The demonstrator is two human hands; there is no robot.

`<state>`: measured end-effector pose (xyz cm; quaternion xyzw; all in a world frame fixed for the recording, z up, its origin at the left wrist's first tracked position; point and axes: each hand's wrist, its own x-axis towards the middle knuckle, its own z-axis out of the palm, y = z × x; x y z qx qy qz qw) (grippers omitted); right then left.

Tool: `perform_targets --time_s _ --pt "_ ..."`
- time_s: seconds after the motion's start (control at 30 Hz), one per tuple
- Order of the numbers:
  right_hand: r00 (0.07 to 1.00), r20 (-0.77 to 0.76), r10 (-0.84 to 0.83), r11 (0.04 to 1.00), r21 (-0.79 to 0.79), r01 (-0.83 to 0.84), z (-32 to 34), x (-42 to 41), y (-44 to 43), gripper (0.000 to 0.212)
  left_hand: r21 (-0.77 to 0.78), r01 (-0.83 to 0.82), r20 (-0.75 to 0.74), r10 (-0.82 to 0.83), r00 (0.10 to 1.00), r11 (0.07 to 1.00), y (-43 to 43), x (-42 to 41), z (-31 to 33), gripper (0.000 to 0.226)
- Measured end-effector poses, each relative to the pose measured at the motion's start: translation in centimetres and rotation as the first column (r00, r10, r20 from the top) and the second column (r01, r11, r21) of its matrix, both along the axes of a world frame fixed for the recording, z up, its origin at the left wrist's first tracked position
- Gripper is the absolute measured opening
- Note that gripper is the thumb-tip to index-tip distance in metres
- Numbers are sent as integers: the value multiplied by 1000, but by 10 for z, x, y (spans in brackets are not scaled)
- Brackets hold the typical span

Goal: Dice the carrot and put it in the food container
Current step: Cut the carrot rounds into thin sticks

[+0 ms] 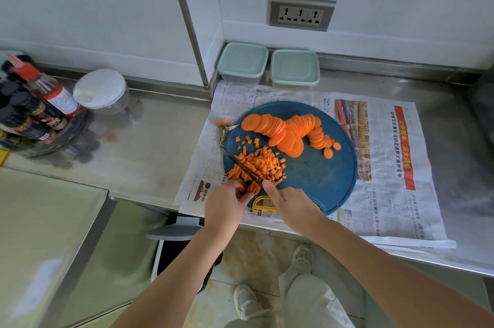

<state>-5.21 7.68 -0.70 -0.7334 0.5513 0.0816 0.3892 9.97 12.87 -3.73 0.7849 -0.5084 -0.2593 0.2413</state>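
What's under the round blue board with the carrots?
A newspaper lies under the blue board, spread over the steel counter. The part of the page beneath the board is covered.

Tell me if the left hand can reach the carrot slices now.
Probably not directly: the left hand holds carrot strips, and the knife in the right hand lies between it and the carrot slices.

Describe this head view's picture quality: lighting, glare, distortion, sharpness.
Head view: light is even and soft, shadows faint; the steel counter shows hazy reflections of the spice bottles, no hard glare; wide-angle distortion bends the counter's edges and stretches the forearms at the bottom; the knife, the carrot strips, the left hand and the right hand are sharp, the far corners slightly softer.
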Motion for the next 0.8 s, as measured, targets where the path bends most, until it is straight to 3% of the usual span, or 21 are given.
perform_targets --time_s 0.17,0.27,0.43,0.6,0.7,0.8 --pt "1000 -21 10 1000 -24 -11 -1 3 -2 47 -3 4 -9 -4 1000 1000 -3 1 1 20" --pt "989 -86 122 991 -38 -126 5 0 -1 57 -3 9 -17 -9 1000 1000 -4 1 1 21" --pt "958 -147 248 962 -75 -261 4 1 -3 45 7 17 -17 -16 1000 1000 -6 2 0 20" --pt "986 -115 124 991 -39 -129 3 1 -4 47 8 19 -6 -19 1000 1000 -6 4 -1 21" --pt "992 -77 95 995 -6 -96 11 3 -2 66 14 20 -14 -20 1000 1000 -6 6 -3 21" --pt "978 -138 156 988 26 -154 6 4 -4 78 19 21 -22 -21 1000 1000 -8 7 -3 20"
